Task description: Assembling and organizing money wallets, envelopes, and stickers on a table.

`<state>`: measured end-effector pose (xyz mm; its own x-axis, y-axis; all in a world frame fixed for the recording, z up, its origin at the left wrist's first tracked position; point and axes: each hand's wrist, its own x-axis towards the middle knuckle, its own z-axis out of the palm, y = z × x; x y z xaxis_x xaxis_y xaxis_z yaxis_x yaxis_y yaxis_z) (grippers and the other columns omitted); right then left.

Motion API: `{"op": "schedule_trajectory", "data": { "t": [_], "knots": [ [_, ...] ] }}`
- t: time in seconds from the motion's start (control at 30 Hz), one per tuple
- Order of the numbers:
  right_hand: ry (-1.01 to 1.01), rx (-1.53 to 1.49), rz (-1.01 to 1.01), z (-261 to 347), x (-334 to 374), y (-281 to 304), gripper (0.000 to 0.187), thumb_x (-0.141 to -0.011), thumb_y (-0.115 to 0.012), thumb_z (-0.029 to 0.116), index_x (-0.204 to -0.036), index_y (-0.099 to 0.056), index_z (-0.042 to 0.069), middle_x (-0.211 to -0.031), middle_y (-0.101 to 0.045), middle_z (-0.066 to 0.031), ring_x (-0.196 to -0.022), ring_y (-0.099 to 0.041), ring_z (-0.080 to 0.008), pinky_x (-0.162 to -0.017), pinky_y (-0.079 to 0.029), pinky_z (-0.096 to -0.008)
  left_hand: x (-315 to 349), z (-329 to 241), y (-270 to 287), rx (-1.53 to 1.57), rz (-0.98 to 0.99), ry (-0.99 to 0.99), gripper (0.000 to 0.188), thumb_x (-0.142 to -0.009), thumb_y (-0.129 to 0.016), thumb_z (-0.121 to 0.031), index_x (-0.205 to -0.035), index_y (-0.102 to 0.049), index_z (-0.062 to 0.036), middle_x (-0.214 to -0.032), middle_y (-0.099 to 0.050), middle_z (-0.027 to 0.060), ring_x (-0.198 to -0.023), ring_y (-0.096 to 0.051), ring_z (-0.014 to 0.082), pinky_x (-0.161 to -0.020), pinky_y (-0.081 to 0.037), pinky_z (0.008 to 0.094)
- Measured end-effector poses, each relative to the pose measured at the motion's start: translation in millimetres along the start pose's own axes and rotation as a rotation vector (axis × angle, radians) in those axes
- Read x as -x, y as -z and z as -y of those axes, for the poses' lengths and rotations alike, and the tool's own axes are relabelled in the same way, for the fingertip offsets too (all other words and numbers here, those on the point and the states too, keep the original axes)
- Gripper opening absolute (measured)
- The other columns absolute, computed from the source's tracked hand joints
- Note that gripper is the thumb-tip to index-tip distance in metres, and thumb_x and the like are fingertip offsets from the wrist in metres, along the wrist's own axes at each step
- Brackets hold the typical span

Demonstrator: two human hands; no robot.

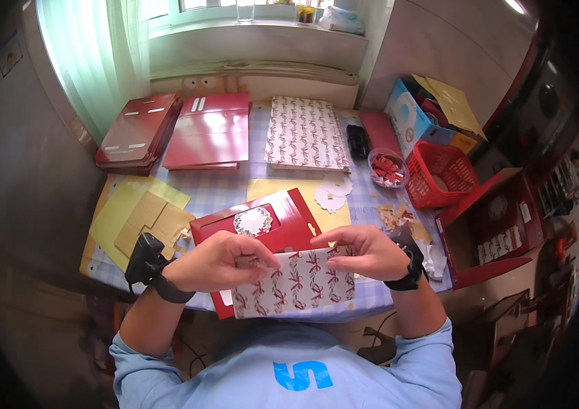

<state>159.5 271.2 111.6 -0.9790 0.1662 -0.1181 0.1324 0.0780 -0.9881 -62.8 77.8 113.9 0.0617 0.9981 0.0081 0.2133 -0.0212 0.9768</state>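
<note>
My left hand (216, 261) and right hand (364, 251) pinch the top edge of a white bow-patterned paper sheet (294, 283), fingers closed to keep it taut over the red windowed card box (262, 228) on the desk (235, 191); flat red box stacks (209, 131) wait beyond.

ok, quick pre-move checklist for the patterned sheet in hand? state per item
1. Left hand grips the patterned sheet at its top left edge: ok.
2. Right hand pinches the top edge: ok.
3. Sheet flat, no visible tear: ok.
4. Red card with window lies under the sheet on the table: ok.
5. White doily centred in the window: ok.
6. Glue or tape on the sheet's back: cannot tell.
</note>
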Motion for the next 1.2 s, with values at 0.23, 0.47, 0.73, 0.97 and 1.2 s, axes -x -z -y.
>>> {"op": "schedule_trajectory", "data": {
  "t": [0.23,0.47,0.73,0.97,1.2],
  "knots": [
    [0.001,0.07,0.093,11,-13,-9,0.025,-0.087,-0.064,0.004,-0.112,-0.064,-0.002,-0.096,-0.068,-0.0032,-0.084,-0.061,-0.0061,-0.075,-0.051,-0.0226,-27,-21,-7,-0.247,0.288,0.01,0.022,-0.089,-0.06,0.0,-0.109,-0.068,-0.0028,-0.098,-0.071,0.0083,-0.09,-0.066,0.0119,-0.08,-0.053,0.0272],
    [-0.021,-0.342,0.02,-9,-12,-3,0.026,-0.093,-0.062,0.013,-0.113,-0.062,-0.004,-0.105,-0.068,-0.008,-0.088,-0.063,-0.0091,-0.079,-0.052,-0.0261,-24,-10,-9,-0.252,0.061,-0.018,0.02,-0.089,-0.059,-0.001,-0.106,-0.069,-0.0063,-0.093,-0.071,0.0086,-0.088,-0.067,0.0153,-0.08,-0.053,0.0284],
    [-0.011,-0.327,-0.21,-12,-10,5,0.026,-0.094,-0.06,0.014,-0.113,-0.06,-0.005,-0.101,-0.068,-0.0073,-0.086,-0.064,-0.009,-0.076,-0.053,-0.0247,-10,3,0,-0.131,0.087,-0.017,0.015,-0.09,-0.06,0.0,-0.104,-0.065,-0.003,-0.097,-0.068,0.0046,-0.091,-0.064,0.0113,-0.079,-0.053,0.0272],
    [0.116,-0.631,-0.125,-22,-10,2,0.036,-0.095,-0.059,0.023,-0.122,-0.052,0.0,-0.107,-0.066,-0.0114,-0.09,-0.067,-0.0179,-0.084,-0.055,-0.0321,-8,25,-5,0.148,-0.157,-0.08,0.015,-0.092,-0.056,0.001,-0.105,-0.063,-0.0003,-0.101,-0.067,0.0055,-0.094,-0.063,0.0112,-0.083,-0.051,0.0257],
    [0.126,-0.466,-0.269,-25,-27,-37,0.034,-0.097,-0.057,0.023,-0.118,-0.058,-0.003,-0.111,-0.066,-0.013,-0.095,-0.065,-0.0169,-0.084,-0.053,-0.0305,-24,23,-29,0.092,-0.286,-0.194,0.017,-0.094,-0.052,0.004,-0.107,-0.062,0.0011,-0.101,-0.065,0.0043,-0.096,-0.061,0.0094,-0.085,-0.051,0.0261]
  ]
}}
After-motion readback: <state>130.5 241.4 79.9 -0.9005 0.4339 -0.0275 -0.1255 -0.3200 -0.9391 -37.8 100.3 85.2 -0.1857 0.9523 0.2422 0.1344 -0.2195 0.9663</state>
